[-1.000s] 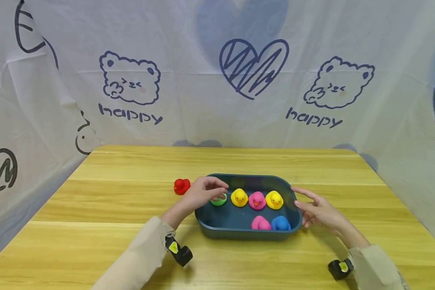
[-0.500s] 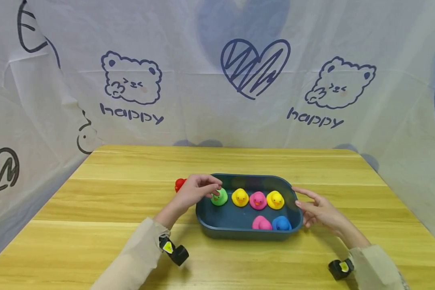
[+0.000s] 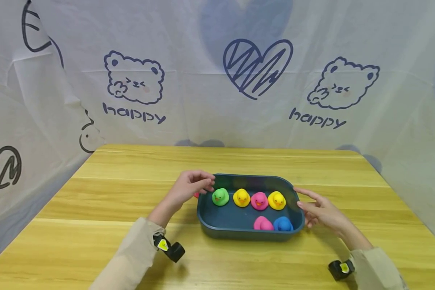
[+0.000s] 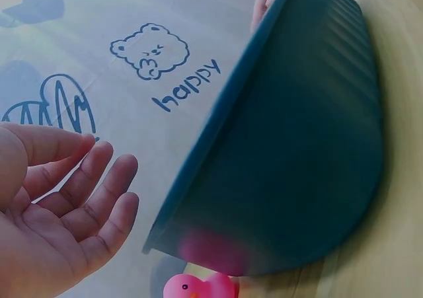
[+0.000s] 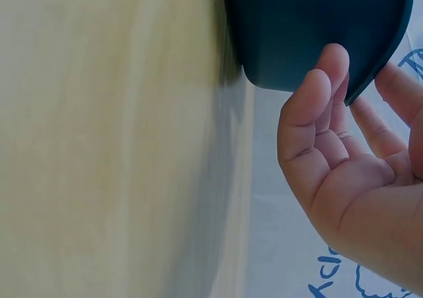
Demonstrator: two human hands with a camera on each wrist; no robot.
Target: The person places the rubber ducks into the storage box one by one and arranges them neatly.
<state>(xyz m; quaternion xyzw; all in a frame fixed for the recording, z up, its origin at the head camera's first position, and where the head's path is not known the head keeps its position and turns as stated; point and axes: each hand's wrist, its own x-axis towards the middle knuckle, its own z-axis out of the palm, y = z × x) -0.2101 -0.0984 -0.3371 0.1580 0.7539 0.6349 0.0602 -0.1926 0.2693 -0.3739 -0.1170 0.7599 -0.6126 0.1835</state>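
A dark blue-green tub (image 3: 235,234) holds several rubber ducks. Along its back row sit a green duck (image 3: 220,197), a yellow duck (image 3: 241,198), a pink duck (image 3: 259,201) and another yellow duck (image 3: 277,200). By the front wall are a second pink duck (image 3: 263,224) and a blue duck (image 3: 283,224). My left hand (image 3: 188,187) hovers at the tub's left end, fingers loosely bent around nothing. Below it, outside the tub, the left wrist view shows a pink duck (image 4: 201,287). My right hand (image 3: 322,212) touches the tub's right rim with thumb and index finger.
The tub stands on a wooden table (image 3: 105,193). A white cloth (image 3: 195,100) printed with bears and hearts hangs behind it and along the sides. Each wrist carries a small black camera.
My left hand has drawn back leftward from above the green duck, leaving that duck in full view. It now hides the red duck seen earlier on the table. The right hand stays put.
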